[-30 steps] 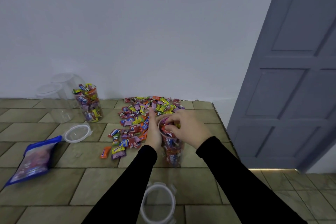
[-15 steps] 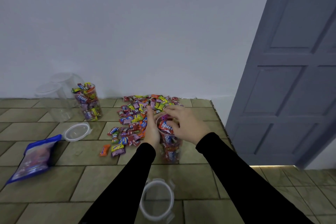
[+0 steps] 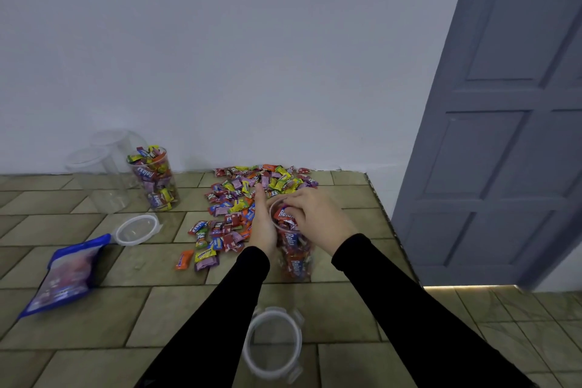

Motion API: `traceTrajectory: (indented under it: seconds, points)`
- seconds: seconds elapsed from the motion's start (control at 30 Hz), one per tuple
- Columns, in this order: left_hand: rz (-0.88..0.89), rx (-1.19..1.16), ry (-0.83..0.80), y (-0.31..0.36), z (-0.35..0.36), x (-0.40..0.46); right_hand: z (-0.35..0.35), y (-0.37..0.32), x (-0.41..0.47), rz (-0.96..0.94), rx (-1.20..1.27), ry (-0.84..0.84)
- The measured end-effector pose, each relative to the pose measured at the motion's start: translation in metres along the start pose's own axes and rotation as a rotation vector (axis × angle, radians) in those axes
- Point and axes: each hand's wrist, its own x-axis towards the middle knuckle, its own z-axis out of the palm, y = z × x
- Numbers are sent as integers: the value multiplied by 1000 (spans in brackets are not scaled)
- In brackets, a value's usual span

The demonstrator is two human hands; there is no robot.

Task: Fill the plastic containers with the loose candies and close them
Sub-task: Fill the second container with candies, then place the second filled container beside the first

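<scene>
While our left hand (image 3: 263,227) is steadying the near candy jar (image 3: 294,249) with its grip wrapped on the side, our right hand (image 3: 318,220) is pressing wrapped candies at the mouth, fingers curled over them. We are working on the tiled floor (image 3: 94,318), loose candies (image 3: 245,198) heaped just beyond, a full open jar (image 3: 154,179) left, round lids (image 3: 273,345) lying nearby.
</scene>
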Motion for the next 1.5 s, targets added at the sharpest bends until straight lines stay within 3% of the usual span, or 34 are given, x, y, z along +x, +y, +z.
traceTrajectory:
  seconds: [0.23, 0.3, 0.4, 0.5, 0.63, 0.77, 0.87, 1.23, 1.5]
  points:
    - [-19, 6, -64, 0, -5, -1, 5, 17, -16, -31, 390, 405]
    - [24, 29, -57, 1, -8, 0, 4, 20, -20, 19, 434, 371]
    - [73, 123, 8, 2, -16, 0, 10, 24, -26, 129, 467, 192]
    - [29, 220, 60, 3, -30, -3, 24, 23, -31, 208, 618, 130]
    - [-103, 666, -31, -1, -56, -15, 48, 18, -37, 259, 760, 184]
    - [-231, 1255, -411, -8, -77, -24, 53, 13, -37, 256, 788, 242]
    - [-304, 1384, -526, -13, -77, -37, 52, 14, -37, 246, 810, 235]
    - [-127, 1402, -247, -35, -78, -67, 52, 18, -51, 221, 808, 214]
    - [-15, 1342, -48, -20, -96, -68, 60, 6, -45, 281, 843, 354]
